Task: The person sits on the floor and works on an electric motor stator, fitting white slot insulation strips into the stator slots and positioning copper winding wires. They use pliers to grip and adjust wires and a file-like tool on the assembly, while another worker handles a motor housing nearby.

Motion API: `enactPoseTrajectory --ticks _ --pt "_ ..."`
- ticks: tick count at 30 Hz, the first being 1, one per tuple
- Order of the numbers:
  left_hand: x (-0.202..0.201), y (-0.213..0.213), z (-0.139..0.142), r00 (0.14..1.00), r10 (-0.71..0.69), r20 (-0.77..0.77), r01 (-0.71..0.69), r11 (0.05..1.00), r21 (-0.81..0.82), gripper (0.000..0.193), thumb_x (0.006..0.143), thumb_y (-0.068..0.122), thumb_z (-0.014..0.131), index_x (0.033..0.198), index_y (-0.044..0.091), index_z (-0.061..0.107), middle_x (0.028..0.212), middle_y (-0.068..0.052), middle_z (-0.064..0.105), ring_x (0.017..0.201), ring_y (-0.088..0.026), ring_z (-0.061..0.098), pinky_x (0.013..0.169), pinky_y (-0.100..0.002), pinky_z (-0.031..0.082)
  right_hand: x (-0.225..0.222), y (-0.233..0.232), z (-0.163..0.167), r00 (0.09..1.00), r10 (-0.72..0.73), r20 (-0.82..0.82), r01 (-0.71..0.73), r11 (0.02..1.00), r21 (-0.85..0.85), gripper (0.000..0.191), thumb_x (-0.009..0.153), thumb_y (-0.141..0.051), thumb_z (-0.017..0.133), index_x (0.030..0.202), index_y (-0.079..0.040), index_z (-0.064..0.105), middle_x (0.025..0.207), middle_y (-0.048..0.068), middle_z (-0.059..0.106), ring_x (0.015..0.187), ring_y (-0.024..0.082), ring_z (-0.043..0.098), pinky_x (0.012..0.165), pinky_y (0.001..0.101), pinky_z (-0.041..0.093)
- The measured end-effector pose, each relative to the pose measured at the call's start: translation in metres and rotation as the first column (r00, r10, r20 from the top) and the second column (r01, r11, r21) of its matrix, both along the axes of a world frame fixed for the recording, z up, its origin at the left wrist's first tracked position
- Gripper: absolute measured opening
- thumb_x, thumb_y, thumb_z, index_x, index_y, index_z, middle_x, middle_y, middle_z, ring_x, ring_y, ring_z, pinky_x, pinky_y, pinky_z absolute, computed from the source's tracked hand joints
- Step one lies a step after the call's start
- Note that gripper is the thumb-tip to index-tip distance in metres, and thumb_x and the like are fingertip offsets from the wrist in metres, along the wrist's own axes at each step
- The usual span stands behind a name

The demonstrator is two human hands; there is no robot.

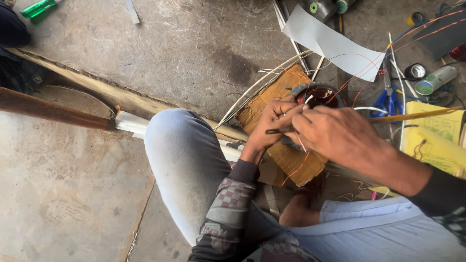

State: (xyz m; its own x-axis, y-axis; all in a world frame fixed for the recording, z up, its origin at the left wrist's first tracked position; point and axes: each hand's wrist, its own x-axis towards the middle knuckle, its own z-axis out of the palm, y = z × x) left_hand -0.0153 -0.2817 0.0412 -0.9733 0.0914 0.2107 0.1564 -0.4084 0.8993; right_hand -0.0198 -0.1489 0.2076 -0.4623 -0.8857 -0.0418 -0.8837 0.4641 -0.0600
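Observation:
My left hand (pixel 270 123) and my right hand (pixel 335 132) meet over a round motor stator with dark red copper windings (pixel 321 95). The stator rests on a small woven board (pixel 284 127). My left hand holds a thin dark tool (pixel 273 131) and pinches fine wire at the stator's rim. My right hand closes its fingers on the same spot, gripping thin wire; its fingertips are hidden behind the left hand. Thin red wires (pixel 365 73) run from the stator toward the upper right.
My bent knee in pale jeans (pixel 182 155) fills the centre. Blue-handled scissors (pixel 388 101), a tape roll (pixel 415 71), a spray can (pixel 435 80), yellow paper (pixel 434 138) and a white sheet (pixel 332 43) lie right. A rusty pipe (pixel 48 110) lies left. A green tool (pixel 38 8) lies top left.

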Motion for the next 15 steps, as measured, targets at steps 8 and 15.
enactPoseTrajectory --ticks 8,15 --pt "0.006 -0.002 0.0 0.997 0.025 -0.068 -0.033 0.992 -0.124 0.044 0.099 0.019 0.069 0.065 0.0 0.05 0.07 0.0 0.041 0.068 -0.009 0.04 0.064 -0.032 0.033 0.042 0.046 0.06 0.976 0.204 0.074 -0.213 0.963 0.164 0.022 0.084 -0.032 0.066 0.098 -0.016 0.062 0.076 0.0 0.06 0.07 0.017 0.067 0.052 0.0362 0.055" --pt "0.001 -0.001 -0.009 0.997 -0.007 -0.074 -0.002 0.994 -0.112 0.043 0.103 0.019 0.066 0.068 0.0 0.049 0.072 -0.001 0.04 0.073 -0.009 0.037 0.071 -0.031 0.032 -0.028 0.01 0.009 0.93 0.331 -0.16 -0.267 0.907 0.327 0.013 0.083 -0.02 0.068 0.092 -0.014 0.06 0.084 0.001 0.064 0.079 0.016 0.069 0.065 0.0298 0.058"
